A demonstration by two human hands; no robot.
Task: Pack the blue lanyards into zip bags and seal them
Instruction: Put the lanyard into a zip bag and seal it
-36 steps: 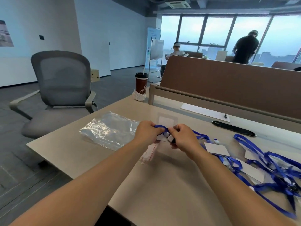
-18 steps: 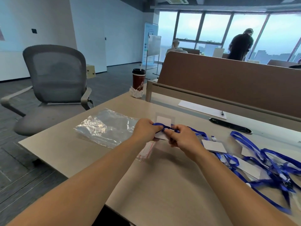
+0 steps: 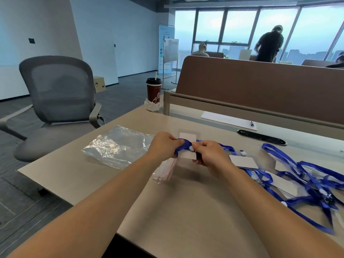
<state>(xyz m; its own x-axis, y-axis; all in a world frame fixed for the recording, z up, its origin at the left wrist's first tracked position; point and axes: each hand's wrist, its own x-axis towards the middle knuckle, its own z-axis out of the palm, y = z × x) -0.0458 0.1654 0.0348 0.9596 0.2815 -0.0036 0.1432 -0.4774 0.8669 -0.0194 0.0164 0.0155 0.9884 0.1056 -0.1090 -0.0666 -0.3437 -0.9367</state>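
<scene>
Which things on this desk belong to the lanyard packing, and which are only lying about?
For the job: held lanyard, gripped by left hand and right hand; zip bag below the hands; spare bags; loose lanyards at right.
Lying about: coffee cup; napkin; paper sheet; pen; office chair.

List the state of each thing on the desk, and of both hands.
Blue fabric lanyard with white card, held above the beige desk, unbagged.
Left hand, pinches its strap.
Right hand, pinches its strap.
Small clear red-striped zip bag, under the left hand; seal unclear.
Pile of clear plastic bags, lying crumpled.
Tangled blue lanyards, loose, unpacked.
Brown paper cup, upright, lidded.
</scene>
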